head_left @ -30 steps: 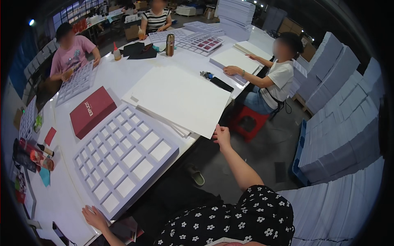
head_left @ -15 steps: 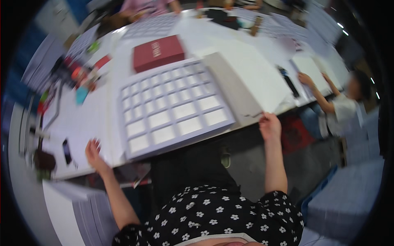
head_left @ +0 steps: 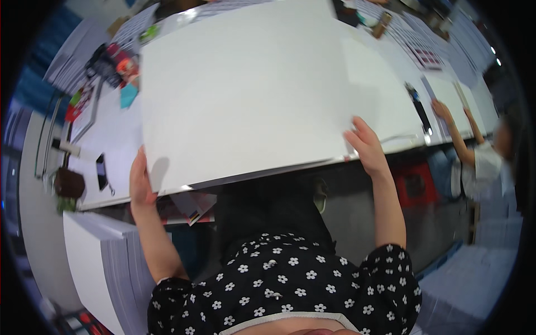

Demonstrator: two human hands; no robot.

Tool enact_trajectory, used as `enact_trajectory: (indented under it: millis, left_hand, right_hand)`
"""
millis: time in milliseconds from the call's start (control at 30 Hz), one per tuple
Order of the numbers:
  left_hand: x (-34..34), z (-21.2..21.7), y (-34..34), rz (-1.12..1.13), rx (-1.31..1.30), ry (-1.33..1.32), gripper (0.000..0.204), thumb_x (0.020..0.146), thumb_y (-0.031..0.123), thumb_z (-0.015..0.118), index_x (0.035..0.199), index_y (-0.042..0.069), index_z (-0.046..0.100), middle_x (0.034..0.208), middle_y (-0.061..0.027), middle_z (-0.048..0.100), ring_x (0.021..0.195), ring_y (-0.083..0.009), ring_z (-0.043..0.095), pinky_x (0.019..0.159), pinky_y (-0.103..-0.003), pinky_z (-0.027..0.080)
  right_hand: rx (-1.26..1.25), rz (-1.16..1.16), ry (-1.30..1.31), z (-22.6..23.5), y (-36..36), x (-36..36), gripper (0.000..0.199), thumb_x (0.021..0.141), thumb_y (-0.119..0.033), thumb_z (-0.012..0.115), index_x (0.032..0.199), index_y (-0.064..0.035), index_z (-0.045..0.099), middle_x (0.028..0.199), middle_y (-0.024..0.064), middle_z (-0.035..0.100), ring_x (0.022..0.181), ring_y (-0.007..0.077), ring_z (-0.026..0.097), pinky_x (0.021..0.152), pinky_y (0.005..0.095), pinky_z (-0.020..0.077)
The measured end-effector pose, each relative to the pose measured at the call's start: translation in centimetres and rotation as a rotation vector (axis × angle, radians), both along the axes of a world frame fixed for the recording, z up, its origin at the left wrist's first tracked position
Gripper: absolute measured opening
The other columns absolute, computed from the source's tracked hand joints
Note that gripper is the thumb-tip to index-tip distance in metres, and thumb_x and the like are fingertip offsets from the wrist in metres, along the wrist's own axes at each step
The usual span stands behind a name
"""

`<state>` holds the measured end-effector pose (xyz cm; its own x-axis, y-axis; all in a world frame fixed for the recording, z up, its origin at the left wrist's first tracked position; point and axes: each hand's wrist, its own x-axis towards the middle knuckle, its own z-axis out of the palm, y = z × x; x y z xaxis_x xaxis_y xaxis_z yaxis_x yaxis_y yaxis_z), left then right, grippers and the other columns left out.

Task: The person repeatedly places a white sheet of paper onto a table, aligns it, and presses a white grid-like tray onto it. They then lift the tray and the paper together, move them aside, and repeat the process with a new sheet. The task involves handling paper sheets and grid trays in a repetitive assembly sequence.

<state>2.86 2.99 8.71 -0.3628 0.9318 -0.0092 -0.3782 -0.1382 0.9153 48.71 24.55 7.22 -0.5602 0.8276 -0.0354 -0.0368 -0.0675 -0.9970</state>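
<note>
My left hand [head_left: 142, 181] lies along the left side of a large, flat, white rectangular board [head_left: 240, 95] (whether it grips, I cannot tell). My right hand [head_left: 365, 148] is released, fingers parted, beside the board's right side. The board reaches the near edge of the glossy white table [head_left: 114, 139].

A large, plain white rectangular sheet [head_left: 240, 95] spans the frame's upper centre, broad face showing, lower edge rising rightward.
</note>
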Motion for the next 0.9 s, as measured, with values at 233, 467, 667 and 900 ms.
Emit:
enact_trajectory:
  millis: [233,467,667,900]
  left_hand:
    - [3.7,-1.7,1.5,0.179,-0.135,0.252,0.053,0.097,0.003,0.056,0.146,0.001,0.035,0.136,-0.0149,0.054,0.122,-0.0236,0.056,0.104,-0.037,0.045]
    - [4.6,-2.5,2.4,0.190,-0.241,0.303,0.048,0.097,0.002,0.056,0.141,0.001,0.039,0.132,-0.0156,0.056,0.119,-0.0244,0.058,0.100,-0.037,0.047]
    - [4.0,-4.0,2.4,0.151,-0.227,0.241,0.048,0.097,0.002,0.056,0.142,0.002,0.040,0.132,-0.0150,0.057,0.118,-0.0240,0.058,0.100,-0.037,0.048]
    - [4.0,-4.6,2.7,0.134,-0.214,0.230,0.047,0.097,0.002,0.057,0.141,0.002,0.041,0.130,-0.0145,0.058,0.117,-0.0233,0.059,0.099,-0.036,0.049]
  right_hand:
    - [0.423,-0.208,-0.360,-4.5,3.1,0.4,0.033,0.090,-0.008,0.067,0.121,0.0013,0.061,0.101,0.0048,0.068,0.093,0.0120,0.061,0.082,0.0271,0.0467]
    - [0.433,-0.142,-0.386,-7.8,3.7,1.5,0.045,0.085,-0.014,0.073,0.128,-0.0016,0.063,0.135,0.0151,0.059,0.123,0.0266,0.056,0.103,0.0349,0.0451]
    - [0.434,-0.111,-0.445,-8.1,3.7,1.7,0.047,0.086,-0.018,0.073,0.130,-0.0044,0.062,0.138,0.0164,0.056,0.126,0.0298,0.054,0.103,0.0358,0.0457]
    - [0.491,-0.114,-0.506,-8.5,3.9,2.0,0.047,0.086,-0.022,0.072,0.130,-0.0065,0.063,0.137,0.0164,0.056,0.126,0.0325,0.054,0.103,0.0374,0.0455]
